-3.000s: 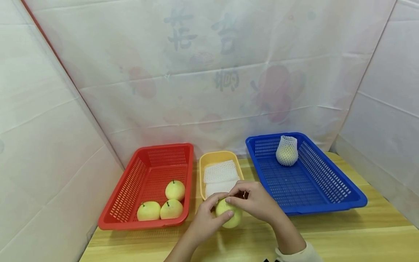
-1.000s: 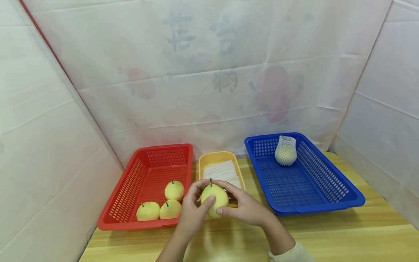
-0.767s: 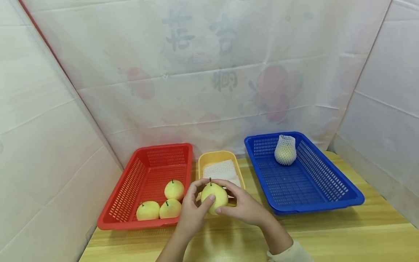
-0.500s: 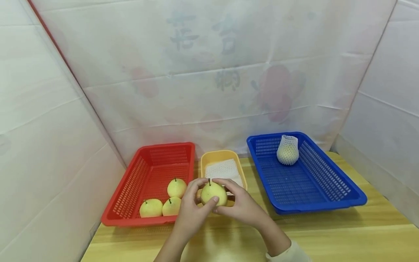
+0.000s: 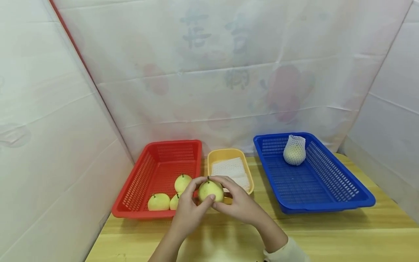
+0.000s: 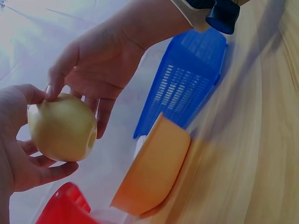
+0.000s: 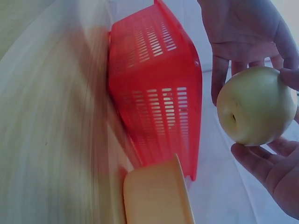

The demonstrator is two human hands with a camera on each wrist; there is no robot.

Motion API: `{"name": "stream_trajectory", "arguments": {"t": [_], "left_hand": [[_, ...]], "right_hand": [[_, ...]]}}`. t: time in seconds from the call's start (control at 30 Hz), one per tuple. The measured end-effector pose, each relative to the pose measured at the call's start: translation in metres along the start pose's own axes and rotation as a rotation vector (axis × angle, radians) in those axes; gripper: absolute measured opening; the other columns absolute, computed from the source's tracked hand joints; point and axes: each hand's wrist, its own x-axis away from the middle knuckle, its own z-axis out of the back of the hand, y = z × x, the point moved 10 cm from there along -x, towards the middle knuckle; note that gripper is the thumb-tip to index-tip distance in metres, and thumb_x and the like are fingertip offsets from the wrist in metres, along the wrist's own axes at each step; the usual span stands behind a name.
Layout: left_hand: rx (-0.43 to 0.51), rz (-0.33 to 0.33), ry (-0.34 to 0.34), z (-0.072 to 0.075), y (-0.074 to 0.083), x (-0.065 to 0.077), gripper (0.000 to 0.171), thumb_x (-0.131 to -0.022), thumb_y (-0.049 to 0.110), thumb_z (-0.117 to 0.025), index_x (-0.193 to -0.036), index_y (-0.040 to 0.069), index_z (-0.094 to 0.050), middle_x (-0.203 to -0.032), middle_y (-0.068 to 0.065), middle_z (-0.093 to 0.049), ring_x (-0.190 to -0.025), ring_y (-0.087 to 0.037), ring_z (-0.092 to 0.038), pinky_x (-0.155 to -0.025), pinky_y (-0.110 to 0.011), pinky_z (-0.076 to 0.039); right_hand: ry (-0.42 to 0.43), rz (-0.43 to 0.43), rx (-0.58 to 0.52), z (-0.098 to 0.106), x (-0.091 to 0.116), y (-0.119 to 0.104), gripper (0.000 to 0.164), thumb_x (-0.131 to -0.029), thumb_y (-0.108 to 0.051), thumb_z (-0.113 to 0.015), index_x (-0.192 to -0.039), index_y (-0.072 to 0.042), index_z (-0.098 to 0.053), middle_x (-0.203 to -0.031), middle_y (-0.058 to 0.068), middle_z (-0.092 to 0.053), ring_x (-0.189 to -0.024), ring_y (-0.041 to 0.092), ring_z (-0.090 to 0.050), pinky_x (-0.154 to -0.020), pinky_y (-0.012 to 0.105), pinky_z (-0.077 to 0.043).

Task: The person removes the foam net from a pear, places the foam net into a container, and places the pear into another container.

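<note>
A yellow-green pear [image 5: 211, 191] is held between both hands above the table's near middle, its dark stem pointing up and away in the head view. My left hand [image 5: 190, 209] curls round its left side, thumb on the near face. My right hand [image 5: 241, 204] grips the right side, its thumb low on the pear. In the left wrist view the pear [image 6: 63, 128] has its underside turned right, between fingertips of both hands. The right wrist view shows the pear's [image 7: 254, 107] dimpled blossom end. Three more pears, one of them this pear [image 5: 158, 202], lie in the red basket [image 5: 145, 214].
Behind the hands, a small yellow tray [image 5: 224, 152] holds white foam net sleeves [image 5: 230, 170]. To the right stands a blue basket [image 5: 307, 193] with one net-wrapped pear [image 5: 294, 151] at its back. A white cloth screen [image 5: 203, 91] closes off the table's far side.
Three seconds ago the right fingers pinched at the pear's top; now both hands hold its sides and the stem shows. Lately the pear tips slightly away, and the head view has shifted left.
</note>
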Motion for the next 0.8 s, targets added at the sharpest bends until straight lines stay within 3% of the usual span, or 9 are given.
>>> {"name": "stream_trajectory", "arguments": {"t": [0.3,0.43,0.57,0.8], "left_hand": [[-0.015,-0.004,0.023,0.032,-0.002,0.001,0.040,-0.091,0.021,-0.071,-0.128,0.029,-0.056,-0.130,0.002,-0.059,-0.110,-0.025,-0.058,-0.082,-0.029,-0.057],[-0.040,-0.020,0.032,0.050,-0.006,-0.002,0.042,-0.090,0.019,-0.072,-0.128,0.026,-0.055,-0.135,0.001,-0.055,-0.118,-0.026,-0.054,-0.087,-0.039,-0.056],[-0.093,0.000,0.048,0.066,-0.011,-0.007,0.050,-0.087,0.025,-0.077,-0.130,0.025,-0.052,-0.140,0.002,-0.049,-0.129,-0.027,-0.046,-0.089,-0.048,-0.054],[-0.145,0.062,0.082,0.095,-0.021,-0.022,0.052,-0.086,0.030,-0.077,-0.130,0.023,-0.051,-0.136,-0.001,-0.052,-0.103,-0.029,-0.059,-0.066,-0.030,-0.060]], "right_hand": [[-0.038,0.047,-0.003,-0.024,-0.026,-0.012,0.060,-0.089,-0.031,-0.073,-0.142,-0.038,-0.045,-0.138,-0.012,-0.049,-0.119,0.017,-0.055,-0.095,0.032,-0.054],[-0.056,0.069,-0.014,-0.037,-0.042,-0.014,0.060,-0.088,-0.029,-0.075,-0.140,-0.038,-0.047,-0.137,-0.013,-0.049,-0.117,0.017,-0.056,-0.093,0.031,-0.054],[-0.026,0.106,0.047,-0.045,-0.059,-0.017,0.059,-0.087,-0.026,-0.076,-0.138,-0.035,-0.050,-0.136,-0.014,-0.049,-0.118,0.012,-0.054,-0.093,0.030,-0.054],[-0.035,0.126,0.172,-0.062,-0.090,-0.019,0.061,-0.087,-0.035,-0.075,-0.142,-0.030,-0.049,-0.138,-0.011,-0.049,-0.124,0.008,-0.050,-0.096,0.031,-0.053]]}}
